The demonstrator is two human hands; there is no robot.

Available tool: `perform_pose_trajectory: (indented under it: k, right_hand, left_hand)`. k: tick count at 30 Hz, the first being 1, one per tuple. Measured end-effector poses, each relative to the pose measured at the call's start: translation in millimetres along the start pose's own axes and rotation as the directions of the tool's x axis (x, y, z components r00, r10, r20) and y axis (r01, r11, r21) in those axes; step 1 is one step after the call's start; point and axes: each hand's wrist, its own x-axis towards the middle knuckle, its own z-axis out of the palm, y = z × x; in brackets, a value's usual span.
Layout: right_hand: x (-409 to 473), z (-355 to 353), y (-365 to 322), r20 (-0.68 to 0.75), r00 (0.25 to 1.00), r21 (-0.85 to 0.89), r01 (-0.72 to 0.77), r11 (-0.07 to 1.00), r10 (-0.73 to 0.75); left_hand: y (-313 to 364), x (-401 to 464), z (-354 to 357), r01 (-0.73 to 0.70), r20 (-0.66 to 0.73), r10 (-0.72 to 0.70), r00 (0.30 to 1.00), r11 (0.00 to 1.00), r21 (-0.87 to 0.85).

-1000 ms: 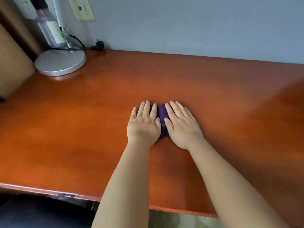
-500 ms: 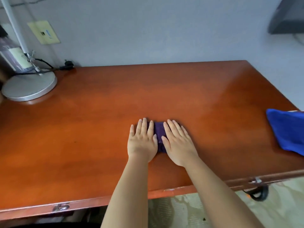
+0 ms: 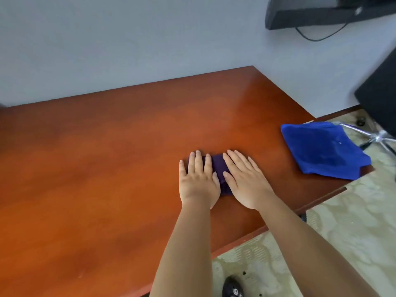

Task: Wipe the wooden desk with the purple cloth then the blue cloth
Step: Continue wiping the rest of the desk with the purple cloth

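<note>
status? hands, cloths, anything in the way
Left hand and right hand flat on purple cloth, fingers straight. Blue cloth untouched at desk corner. Nothing blocking.

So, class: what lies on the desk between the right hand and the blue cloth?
Nothing: the head view shows only bare wooden desk between the right hand and the blue cloth.

Two cloths, one purple cloth [image 3: 219,168] and one blue cloth [image 3: 321,150], one wooden desk [image 3: 107,168], two hands
</note>
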Motion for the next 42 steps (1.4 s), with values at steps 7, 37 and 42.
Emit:
perform_pose_trajectory:
  k: [7,37,42]
  right_hand:
    - [45.5,-4.7,56.0,-0.036,0.997,0.021,-0.068,0.997,0.068]
    - [198.0,-31.7,185.0,0.104,0.992,0.004,-0.077,0.997,0.077]
    - [224.6,-35.7,225.4,0.120,0.992,0.006,-0.041,0.999,0.040]
  left_hand:
    - [35.1,68.1,-4.6,-0.053,-0.042,0.054,0.998,0.998,0.017]
    - [113.4,247.3,-38.9,0.044,0.017,-0.045,0.999,0.998,0.042]
    - [139.5,283.7,-45.3,0.060,0.017,-0.060,0.998,0.998,0.037]
